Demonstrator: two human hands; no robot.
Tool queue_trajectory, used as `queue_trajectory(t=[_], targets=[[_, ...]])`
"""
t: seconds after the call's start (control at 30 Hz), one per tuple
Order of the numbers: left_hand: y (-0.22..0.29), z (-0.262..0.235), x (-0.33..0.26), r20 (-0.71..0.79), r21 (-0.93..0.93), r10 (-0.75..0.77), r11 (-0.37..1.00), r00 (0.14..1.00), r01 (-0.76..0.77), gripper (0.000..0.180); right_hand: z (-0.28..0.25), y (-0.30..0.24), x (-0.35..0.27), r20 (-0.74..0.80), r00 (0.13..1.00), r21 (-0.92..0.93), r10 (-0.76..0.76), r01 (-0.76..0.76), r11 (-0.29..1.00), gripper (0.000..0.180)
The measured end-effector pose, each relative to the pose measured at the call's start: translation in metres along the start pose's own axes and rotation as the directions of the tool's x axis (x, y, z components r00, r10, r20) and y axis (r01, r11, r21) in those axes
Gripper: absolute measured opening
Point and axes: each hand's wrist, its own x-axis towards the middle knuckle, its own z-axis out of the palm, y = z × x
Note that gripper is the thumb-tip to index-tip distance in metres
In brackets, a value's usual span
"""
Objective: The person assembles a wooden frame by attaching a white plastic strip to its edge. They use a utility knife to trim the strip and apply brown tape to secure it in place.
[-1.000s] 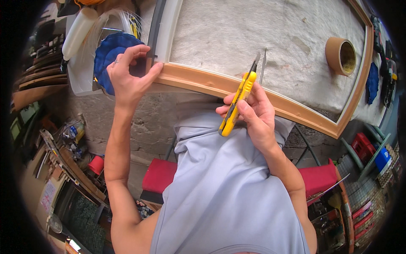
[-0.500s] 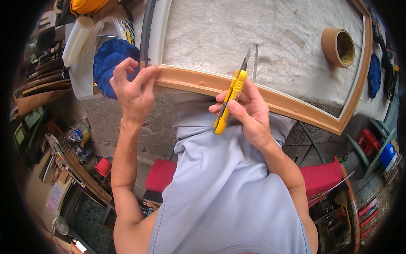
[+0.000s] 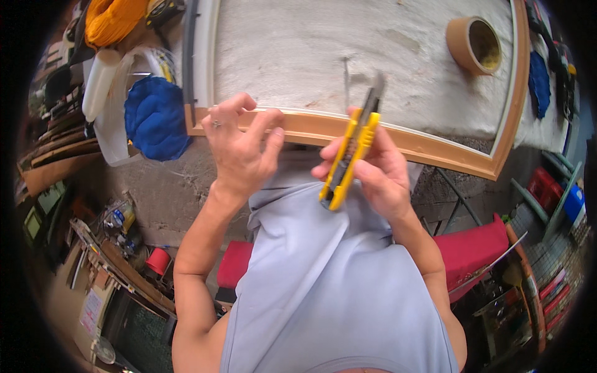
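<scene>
A yellow-and-black utility knife is gripped in my right hand, its blade out and pointing up and away from me. That hand hovers over the near rail of a light-brown wooden frame with a white inner edge. My left hand has its bent fingers apart at the left part of the same rail; whether the fingertips touch the wood, I cannot tell. Nothing shows in it. A dark strip runs along the frame's left side. Inside the frame, a thin pointed strip lies on pale sheeting.
A roll of brown tape rests inside the frame at the right. To the left are a blue cloth bundle, a white bottle, orange cord and a tape measure. A red-covered seat is behind me.
My left hand has left the frame's near-left corner and moved right along the rail. The knife stays in my right hand, slightly lower. The whole view has shifted a little.
</scene>
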Motion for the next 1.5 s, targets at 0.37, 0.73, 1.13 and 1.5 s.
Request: queue_trajectory(t=[0.37,0.73,1.13,1.5], targets=[[0.112,0.069,0.032,0.009,-0.165,0.319,0.935,0.948,-0.313,0.026,-0.097,-0.088,-0.114,-0.511,0.687,-0.389,-0.517,0.352,0.851,0.063],[0.216,0.12,0.062,0.064,-0.245,0.509,0.842,0.858,-0.481,0.048,-0.144,-0.112,-0.18,-0.687,0.491,-0.662,-0.535,-0.12,0.74,0.039],[0.272,0.156,0.075,0.068,-0.264,0.558,0.81,0.827,-0.524,0.052,-0.136,-0.128,-0.166,-0.511,0.692,-0.832,-0.51,-0.547,0.091,0.025],[0.272,0.161,0.076,0.048,-0.283,0.56,0.802,0.827,-0.526,0.049,-0.134,-0.139,-0.164,-0.494,0.739,-0.825,-0.457,-0.565,-0.022,0.019]])
